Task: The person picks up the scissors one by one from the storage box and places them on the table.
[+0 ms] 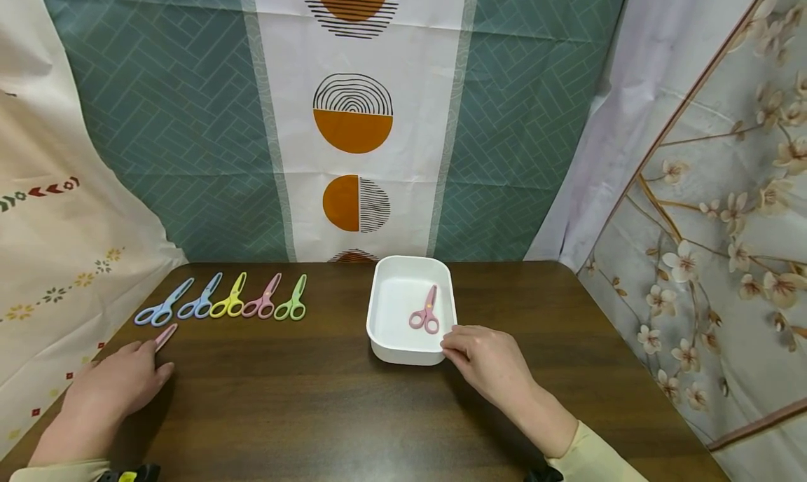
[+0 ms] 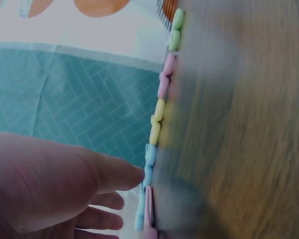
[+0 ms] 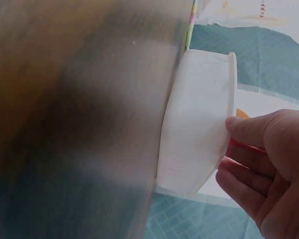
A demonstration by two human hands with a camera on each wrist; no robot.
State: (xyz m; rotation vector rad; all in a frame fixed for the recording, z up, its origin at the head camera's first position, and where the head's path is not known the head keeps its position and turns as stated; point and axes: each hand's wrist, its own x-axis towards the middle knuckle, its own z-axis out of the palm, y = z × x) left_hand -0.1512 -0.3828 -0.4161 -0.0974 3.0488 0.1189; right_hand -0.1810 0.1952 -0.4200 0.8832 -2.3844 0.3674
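Note:
At the table's left, my left hand (image 1: pixel 120 377) hovers over a small pair of pink scissors (image 1: pixel 166 336); only its blade end shows in the head view, the rest hidden under the hand. The left wrist view has these pink scissors (image 2: pixel 149 214) lying on the table, with thumb and fingers spread above them. My right hand (image 1: pixel 485 359) pinches the near right corner of a white plastic box (image 1: pixel 406 356), thumb on the rim (image 3: pixel 232 89). Inside the box lies another pair of pink scissors (image 1: pixel 427 310), blades pointing away.
Behind the left hand runs a row of scissors: two blue (image 1: pixel 165 305) (image 1: pixel 201 298), then yellow (image 1: pixel 230 298), pink (image 1: pixel 262 300) and green (image 1: pixel 293 301). The dark wooden table (image 1: pixel 302 398) ends at a patterned cloth (image 1: pixel 164 118) at the back.

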